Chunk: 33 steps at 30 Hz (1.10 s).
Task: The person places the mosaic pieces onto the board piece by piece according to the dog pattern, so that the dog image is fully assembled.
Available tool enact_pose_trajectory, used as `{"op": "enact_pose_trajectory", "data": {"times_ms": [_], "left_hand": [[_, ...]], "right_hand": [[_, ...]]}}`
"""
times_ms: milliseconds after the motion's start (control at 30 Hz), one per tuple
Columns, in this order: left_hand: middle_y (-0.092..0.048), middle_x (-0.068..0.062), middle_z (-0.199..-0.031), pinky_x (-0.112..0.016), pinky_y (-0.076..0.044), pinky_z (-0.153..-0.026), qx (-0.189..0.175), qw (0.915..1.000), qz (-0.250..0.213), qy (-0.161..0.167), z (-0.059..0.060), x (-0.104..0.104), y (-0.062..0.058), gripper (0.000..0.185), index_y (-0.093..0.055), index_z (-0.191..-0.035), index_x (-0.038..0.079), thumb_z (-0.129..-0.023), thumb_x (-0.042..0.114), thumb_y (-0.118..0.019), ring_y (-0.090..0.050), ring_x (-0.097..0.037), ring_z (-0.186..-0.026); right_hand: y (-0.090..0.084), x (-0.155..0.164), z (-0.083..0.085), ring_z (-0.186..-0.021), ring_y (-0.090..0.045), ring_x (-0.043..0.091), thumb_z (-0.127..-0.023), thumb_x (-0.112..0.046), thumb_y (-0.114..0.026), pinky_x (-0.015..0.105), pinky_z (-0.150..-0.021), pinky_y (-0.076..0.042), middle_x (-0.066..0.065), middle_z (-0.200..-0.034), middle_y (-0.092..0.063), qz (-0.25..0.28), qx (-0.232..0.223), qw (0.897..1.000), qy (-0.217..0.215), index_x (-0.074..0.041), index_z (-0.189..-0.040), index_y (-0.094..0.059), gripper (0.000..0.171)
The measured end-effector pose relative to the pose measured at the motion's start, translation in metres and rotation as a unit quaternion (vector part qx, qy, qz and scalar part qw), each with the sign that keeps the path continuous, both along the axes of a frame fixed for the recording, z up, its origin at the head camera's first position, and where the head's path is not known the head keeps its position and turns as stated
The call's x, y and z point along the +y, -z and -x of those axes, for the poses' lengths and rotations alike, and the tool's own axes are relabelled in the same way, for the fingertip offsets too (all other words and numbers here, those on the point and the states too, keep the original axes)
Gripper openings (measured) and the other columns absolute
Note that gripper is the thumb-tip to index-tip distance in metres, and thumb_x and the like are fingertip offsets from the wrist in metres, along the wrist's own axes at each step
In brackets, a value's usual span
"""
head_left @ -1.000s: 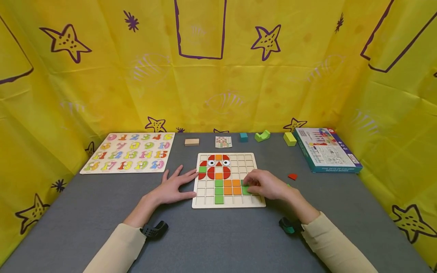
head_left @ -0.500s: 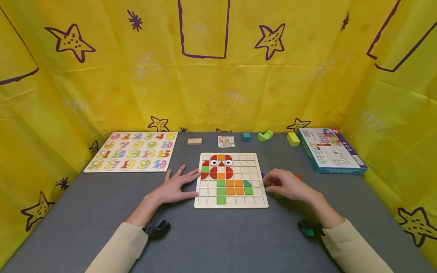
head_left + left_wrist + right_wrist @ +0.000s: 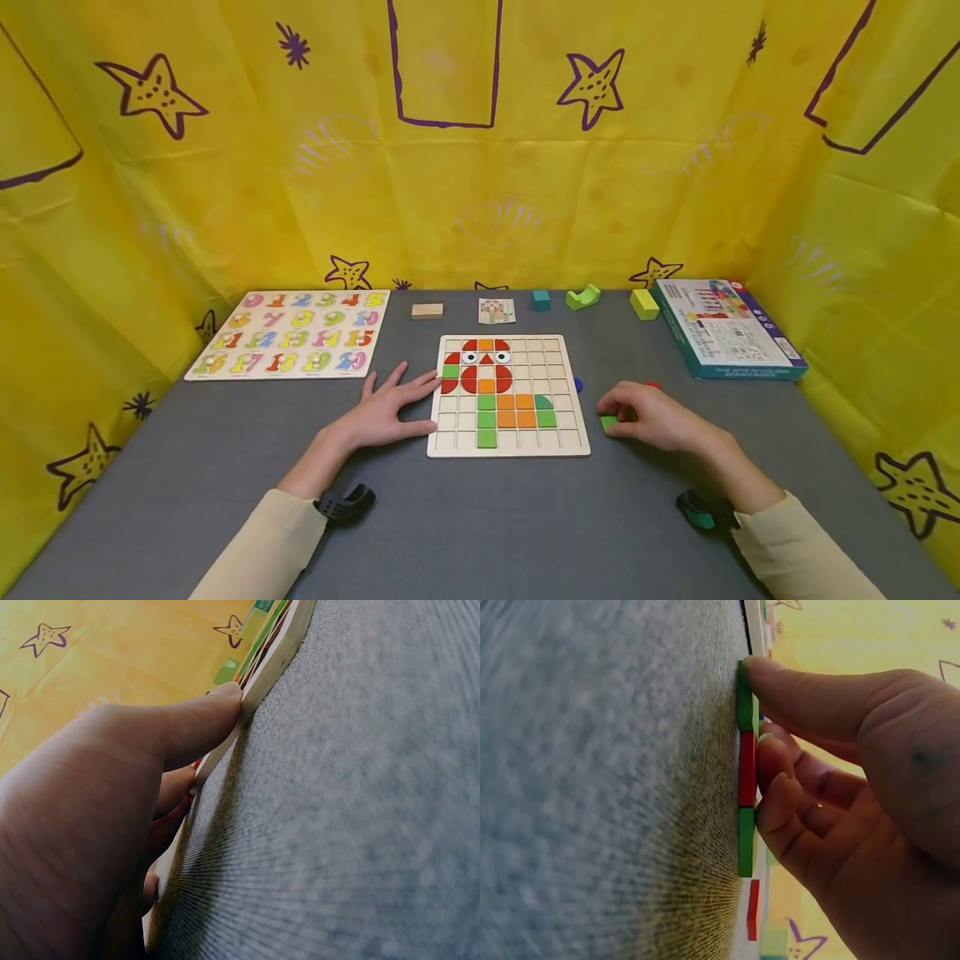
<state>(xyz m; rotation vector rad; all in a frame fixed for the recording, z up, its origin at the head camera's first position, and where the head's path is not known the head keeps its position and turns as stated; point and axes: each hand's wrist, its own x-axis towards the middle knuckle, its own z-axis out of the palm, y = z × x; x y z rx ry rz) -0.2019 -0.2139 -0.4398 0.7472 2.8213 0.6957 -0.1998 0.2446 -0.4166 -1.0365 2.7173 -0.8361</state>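
Note:
A wooden grid board (image 3: 510, 446) lies at the table's centre, bearing an owl-like figure of red, orange and green tiles. My left hand (image 3: 414, 407) lies flat on the grey table with its fingers straight. Its thumb (image 3: 199, 720) touches the left edge of the board (image 3: 279, 643). My right hand (image 3: 619, 414) is to the right of the board, fingers curled over loose tiles lying flat. Its thumb (image 3: 802, 694) presses a green tile (image 3: 744, 705) (image 3: 607, 423). The curled fingertips (image 3: 771, 761) sit on a red tile (image 3: 747, 769) and a second green tile (image 3: 745, 841).
A number puzzle board (image 3: 292, 333) lies at the far left and a teal box (image 3: 726, 330) at the far right. Along the back stand a wooden block (image 3: 427, 311), a card (image 3: 497, 311), a teal cube (image 3: 540, 301) and green blocks (image 3: 582, 297). A blue piece (image 3: 577, 384) lies by the board.
My right hand left the board, where a green tile now sits, and moved right onto the loose tiles. The left hand stayed put.

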Motion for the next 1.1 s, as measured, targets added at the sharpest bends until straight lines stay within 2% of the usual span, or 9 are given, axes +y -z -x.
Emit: {"op": "enact_pose_trajectory", "data": {"times_ms": [233,400,733,1100], "left_hand": [[-0.03,0.004,-0.164,-0.071,0.012,-0.108,0.008,1.0,0.004,0.0,0.001,0.0,0.001,0.081,-0.04,-0.157,0.023,-0.09,0.063,-0.064,-0.002,-0.042,-0.152],[-0.03,0.003,-0.164,-0.072,0.012,-0.107,-0.001,1.0,0.001,0.003,0.0,0.0,0.0,0.081,-0.041,-0.157,0.023,-0.09,0.063,-0.064,-0.003,-0.044,-0.151],[-0.03,0.003,-0.164,-0.072,0.011,-0.107,-0.001,1.0,0.001,0.0,0.0,0.002,-0.001,0.081,-0.041,-0.157,0.023,-0.09,0.062,-0.064,-0.002,-0.044,-0.151],[-0.03,0.002,-0.164,-0.072,0.012,-0.107,-0.001,1.0,-0.004,0.002,0.0,0.001,0.0,0.081,-0.041,-0.157,0.022,-0.091,0.061,-0.065,-0.002,-0.044,-0.151]], "right_hand": [[0.001,-0.005,-0.002,-0.075,-0.051,0.007,-0.087,-0.011,-0.08,0.028,-0.068,-0.048,-0.005,-0.09,-0.058,-0.006,0.002,1.0,0.004,-0.007,-0.102,-0.07,0.018],[0.001,-0.008,-0.004,-0.073,-0.05,0.009,-0.086,-0.01,-0.082,0.028,-0.065,-0.046,-0.004,-0.085,-0.056,-0.001,-0.005,1.0,0.01,-0.009,-0.098,-0.067,0.019],[-0.007,-0.008,-0.006,-0.076,-0.055,0.009,-0.091,-0.005,-0.074,0.029,-0.071,-0.05,-0.009,-0.085,-0.061,0.004,-0.012,1.0,0.017,-0.014,-0.094,-0.068,0.011],[-0.015,-0.029,-0.005,-0.08,-0.057,0.015,-0.095,-0.01,-0.072,0.028,-0.074,-0.049,-0.006,-0.086,-0.061,0.046,-0.064,0.997,0.004,-0.013,-0.098,-0.067,0.006]]}}
